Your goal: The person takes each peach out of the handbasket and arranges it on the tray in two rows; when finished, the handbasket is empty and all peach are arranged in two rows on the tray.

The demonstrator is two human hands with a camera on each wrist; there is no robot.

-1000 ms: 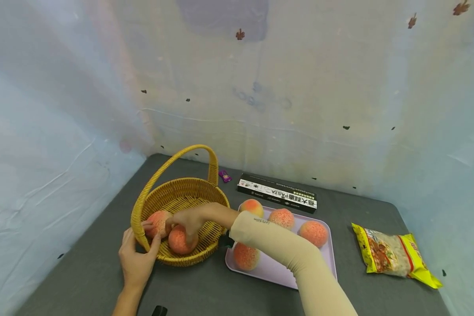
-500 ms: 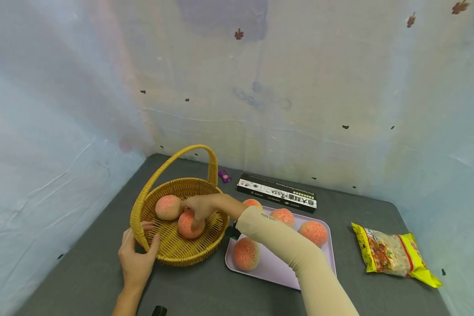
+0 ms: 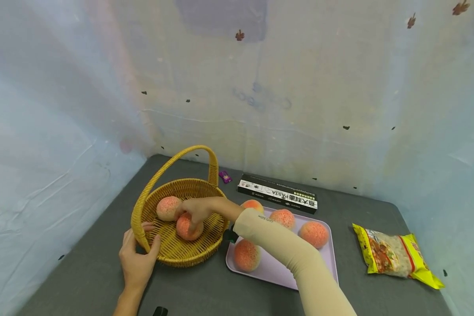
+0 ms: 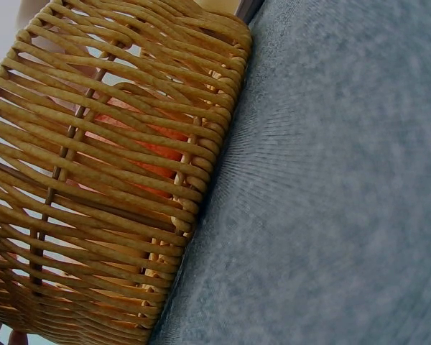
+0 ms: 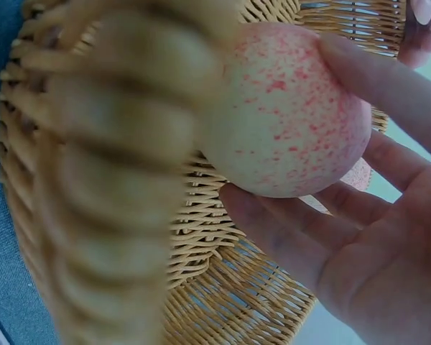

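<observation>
A yellow wicker basket point(image 3: 181, 259) with a tall arched handle stands at the left of the table. My left hand point(image 3: 136, 259) grips its left rim by the foot of the handle, thumb on the near side. Inside the basket, my right hand point(image 3: 197, 210) holds a speckled pink peach point(image 3: 189, 228), fingers and thumb curved around its sides in the right wrist view. A second peach point(image 3: 168, 208) lies just left of it, close to the fingertips. Through the weave in the left wrist view, an orange-red patch of peach point(image 4: 147, 147) shows.
Right of the basket, a lilac tray point(image 3: 278, 274) bears several peaches, partly covered by the right sleeve point(image 3: 288, 250). Behind it lies a black pasta box point(image 3: 276, 193) and a small purple wrapped sweet point(image 3: 224, 177). A yellow food packet point(image 3: 395, 254) lies far right.
My right hand has moved the held peach away from me and slightly right within the basket. The second peach has also shifted back from the near left wall. The left hand stays put.
</observation>
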